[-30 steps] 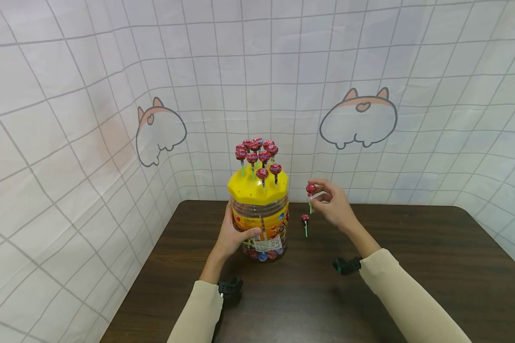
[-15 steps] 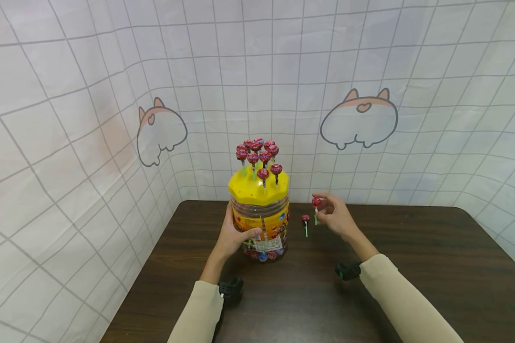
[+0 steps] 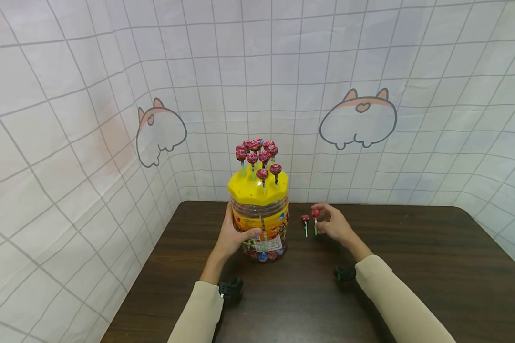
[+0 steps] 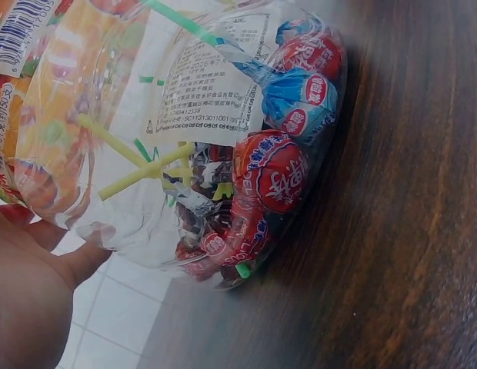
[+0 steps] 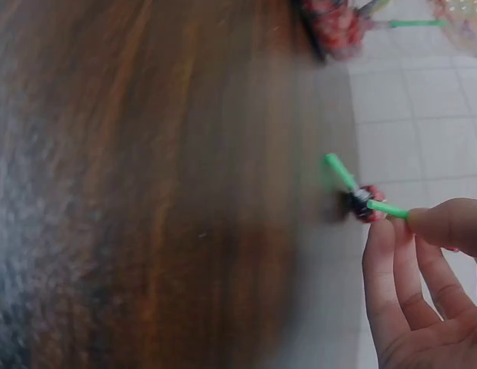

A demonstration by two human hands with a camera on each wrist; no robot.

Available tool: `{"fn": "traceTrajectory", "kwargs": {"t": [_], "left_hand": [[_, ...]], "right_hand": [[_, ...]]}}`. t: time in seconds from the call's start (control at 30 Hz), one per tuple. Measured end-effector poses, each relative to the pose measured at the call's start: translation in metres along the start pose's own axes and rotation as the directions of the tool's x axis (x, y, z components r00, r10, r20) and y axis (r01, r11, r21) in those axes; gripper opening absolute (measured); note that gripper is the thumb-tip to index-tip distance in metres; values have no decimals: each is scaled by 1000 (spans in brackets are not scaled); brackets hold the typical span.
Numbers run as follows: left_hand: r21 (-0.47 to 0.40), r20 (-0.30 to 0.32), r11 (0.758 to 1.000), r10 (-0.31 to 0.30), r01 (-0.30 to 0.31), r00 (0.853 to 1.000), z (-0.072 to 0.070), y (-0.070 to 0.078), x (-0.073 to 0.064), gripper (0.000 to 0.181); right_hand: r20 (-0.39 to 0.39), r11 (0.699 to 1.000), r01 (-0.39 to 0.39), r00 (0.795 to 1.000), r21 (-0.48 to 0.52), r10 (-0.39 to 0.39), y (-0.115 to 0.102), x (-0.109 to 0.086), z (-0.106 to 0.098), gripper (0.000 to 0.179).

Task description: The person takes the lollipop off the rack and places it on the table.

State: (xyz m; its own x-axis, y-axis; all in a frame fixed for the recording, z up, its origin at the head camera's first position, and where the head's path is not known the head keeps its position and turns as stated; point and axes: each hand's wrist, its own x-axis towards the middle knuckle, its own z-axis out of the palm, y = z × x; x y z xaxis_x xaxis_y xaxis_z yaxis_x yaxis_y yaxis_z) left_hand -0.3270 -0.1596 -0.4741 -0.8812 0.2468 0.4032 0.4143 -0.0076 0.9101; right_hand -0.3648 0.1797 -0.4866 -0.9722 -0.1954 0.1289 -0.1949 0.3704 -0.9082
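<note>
A clear jar [image 3: 249, 221] of wrapped lollipops stands on the table, closed by a yellow lid [image 3: 240, 188]. Several red lollipops [image 3: 252, 158] stick upright out of this lid. My left hand [image 3: 233, 237] grips the jar's left side, thumb across the front. The left wrist view shows wrapped candy [image 4: 273, 169] through the jar wall. Right of the jar, my right hand [image 3: 336, 226] pinches a red lollipop [image 3: 315, 214] by its stick, head up, low over the table. Just left of it, another lollipop [image 3: 305, 218] lies on the table, green stick toward me.
The dark wooden table [image 3: 412, 267] ends at a back edge close behind the jar and hands. A white gridded cloth [image 3: 283, 85] with animal drawings hangs behind and along the left. Each wrist wears a black strap [image 3: 230, 287].
My right hand has lowered the lollipop from beside the lid's lower edge to near the table, beside the lying one. The left hand and jar stay in place.
</note>
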Motion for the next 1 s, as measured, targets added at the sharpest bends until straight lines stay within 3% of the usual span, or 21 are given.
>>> {"fn": "traceTrajectory", "kwargs": {"t": [0.17,0.47,0.67,1.0], "left_hand": [[-3,1,1000,-3,3,1000,0,1,-1,102],[-13,2,1000,-3,3,1000,1,1,-1,103],[-10,2,1000,-1,1,1000,1,2,-1,106],[-7,1,1000,4,-4,1000,1,2,-1,106]], "right_hand": [[1,998,-26,1000,-57,26,5,1,2,57],[-7,994,-6,1000,-110,6,11,6,4,56],[-9,976,9,1000,-217,-11,12,8,2,53],[-11,951,9,1000,-308,-13,13,11,0,51]]}}
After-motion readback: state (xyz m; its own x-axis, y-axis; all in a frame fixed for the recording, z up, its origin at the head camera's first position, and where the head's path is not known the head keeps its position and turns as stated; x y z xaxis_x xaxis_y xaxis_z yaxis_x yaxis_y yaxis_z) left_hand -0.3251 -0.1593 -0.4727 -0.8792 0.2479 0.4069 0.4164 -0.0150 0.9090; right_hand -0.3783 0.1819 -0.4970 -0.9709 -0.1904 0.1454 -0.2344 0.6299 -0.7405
